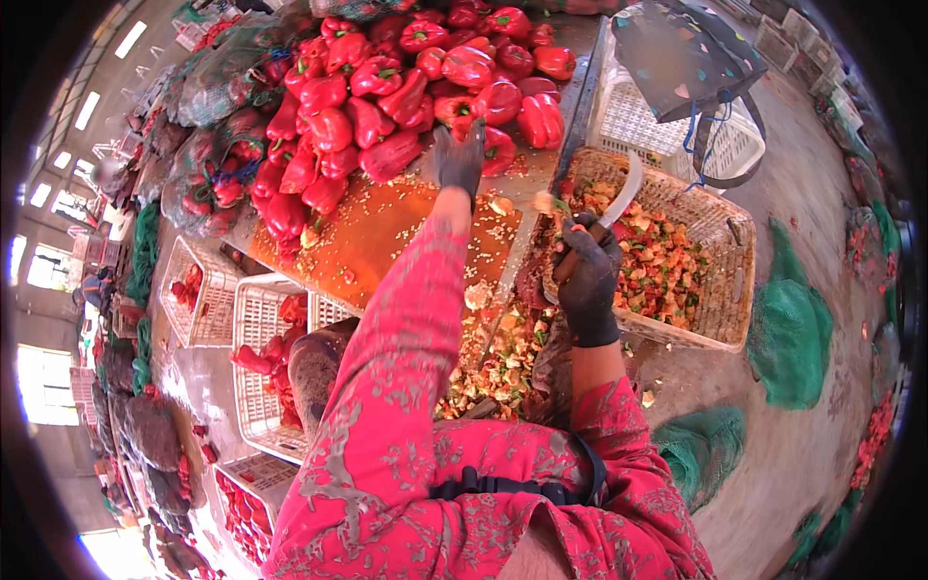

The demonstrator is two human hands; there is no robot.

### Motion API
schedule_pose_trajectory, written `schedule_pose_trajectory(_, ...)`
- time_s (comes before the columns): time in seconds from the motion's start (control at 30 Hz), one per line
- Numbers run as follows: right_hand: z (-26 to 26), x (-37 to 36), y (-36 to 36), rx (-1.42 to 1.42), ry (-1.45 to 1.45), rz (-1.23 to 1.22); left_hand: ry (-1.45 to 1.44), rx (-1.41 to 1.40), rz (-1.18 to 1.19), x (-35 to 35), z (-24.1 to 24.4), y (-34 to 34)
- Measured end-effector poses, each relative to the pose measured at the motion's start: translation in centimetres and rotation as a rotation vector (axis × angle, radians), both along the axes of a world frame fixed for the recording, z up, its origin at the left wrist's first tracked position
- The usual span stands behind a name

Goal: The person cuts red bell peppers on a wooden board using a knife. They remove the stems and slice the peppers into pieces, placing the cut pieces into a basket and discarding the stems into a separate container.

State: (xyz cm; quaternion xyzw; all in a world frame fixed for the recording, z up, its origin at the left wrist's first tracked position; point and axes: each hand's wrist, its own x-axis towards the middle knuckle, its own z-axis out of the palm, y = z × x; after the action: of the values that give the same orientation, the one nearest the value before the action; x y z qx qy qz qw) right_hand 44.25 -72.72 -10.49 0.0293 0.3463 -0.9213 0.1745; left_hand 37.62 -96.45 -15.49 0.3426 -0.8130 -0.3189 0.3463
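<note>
My left hand (458, 161), in a dark glove, reaches to the near edge of a heap of red bell peppers (377, 94). Its fingertips are at a red pepper (455, 112); whether they grip it is unclear. In my gloved right hand (591, 286) is a curved-blade knife (625, 190) by its wooden handle, the blade pointing up and away from me. A blurred pepper core (544, 203) with green on it appears just left of that hand. Behind the knife stands a plastic crate (728, 283) of pepper cores and scraps.
Seeds dot the orange work surface (377, 225). Core scraps (500, 370) lie close before me. Crates with red pepper pieces (272, 362) stand left. A dark bag (689, 58) rests on a white crate (638, 116) at back right. Green mesh (790, 341) lies on the floor.
</note>
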Motion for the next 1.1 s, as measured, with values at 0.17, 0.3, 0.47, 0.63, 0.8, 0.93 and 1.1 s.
schedule_pose_trajectory(0.17,0.5,0.3,-0.4,0.04,-0.005,0.074,-0.425,-0.006,-0.18,-3.7,-2.4,-8.0)
schedule_pose_trajectory(0.3,0.5,0.6,-1.4,0.029,0.11,0.095,0.063,0.766,-0.189,2.2,-2.7,-6.8)
schedule_pose_trajectory(0.47,-0.9,2.5,-3.4,0.618,0.659,0.19,0.56,0.669,-0.325,13.5,-0.1,-3.1)
schedule_pose_trajectory(0.63,-0.3,7.1,-5.1,1.059,1.098,0.343,0.381,0.289,-0.146,19.9,0.6,-0.6)
schedule_pose_trajectory(0.8,-4.0,9.1,-7.5,1.634,1.381,0.49,0.398,0.366,-0.131,21.0,0.9,0.0)
schedule_pose_trajectory(0.93,-3.7,8.5,-9.1,1.717,1.444,0.677,0.396,0.337,-0.111,20.7,0.4,-0.5)
schedule_pose_trajectory(1.1,-3.0,8.8,-8.1,1.664,1.273,0.843,0.217,0.344,0.166,18.4,-2.4,-4.2)
